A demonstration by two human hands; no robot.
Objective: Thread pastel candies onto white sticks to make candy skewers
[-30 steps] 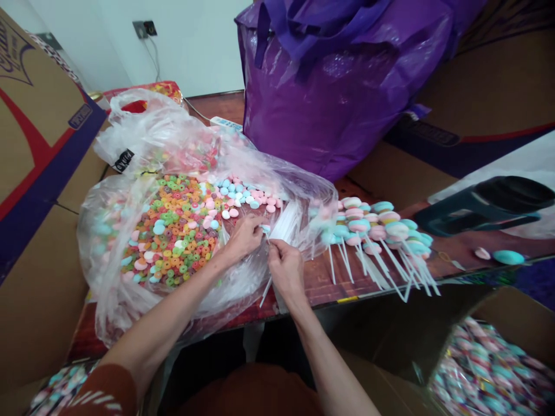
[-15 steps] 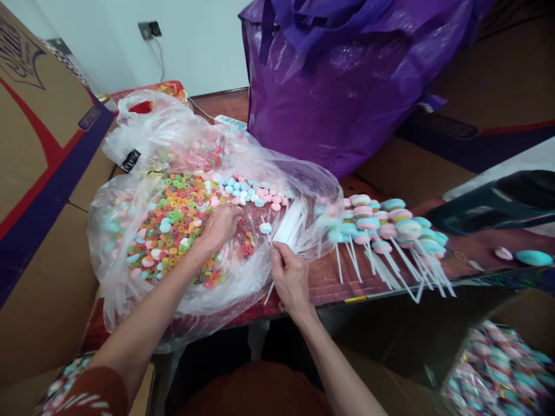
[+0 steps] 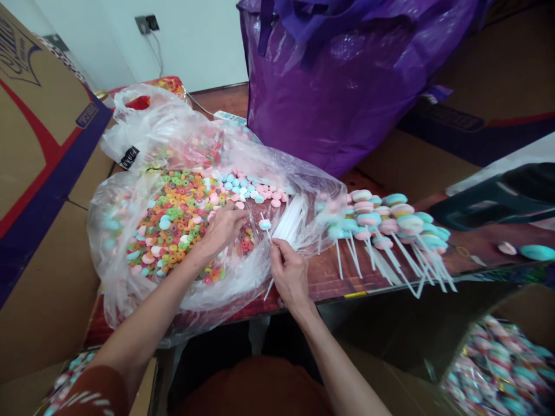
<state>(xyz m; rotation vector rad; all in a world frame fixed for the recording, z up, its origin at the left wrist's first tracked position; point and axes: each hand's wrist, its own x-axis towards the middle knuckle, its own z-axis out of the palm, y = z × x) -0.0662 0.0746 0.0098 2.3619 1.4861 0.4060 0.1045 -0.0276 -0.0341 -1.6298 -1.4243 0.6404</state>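
Note:
A big clear plastic bag [image 3: 130, 277] lies open on the table, full of small colourful ring candies [image 3: 182, 214] and pink and blue marshmallow discs [image 3: 247, 190]. My left hand [image 3: 223, 225] reaches into the bag with its fingers curled over the candies; what it grips is hidden. My right hand [image 3: 288, 271] pinches a thin white stick [image 3: 269, 242] that carries one blue disc [image 3: 265, 224] at its tip. A bundle of bare white sticks [image 3: 292, 219] lies just beyond that hand, inside the bag's mouth.
Several finished skewers of stacked discs [image 3: 385, 222] lie fanned out on the wooden table [image 3: 329, 277] to the right. Behind stands a large purple bag [image 3: 338, 86]. A cardboard box [image 3: 34, 173] is at the left, a candy-filled box [image 3: 498, 364] at bottom right.
My left hand let go near the stick's tip and moved left into the ring candies. The right hand keeps the stick, with a blue disc on its tip.

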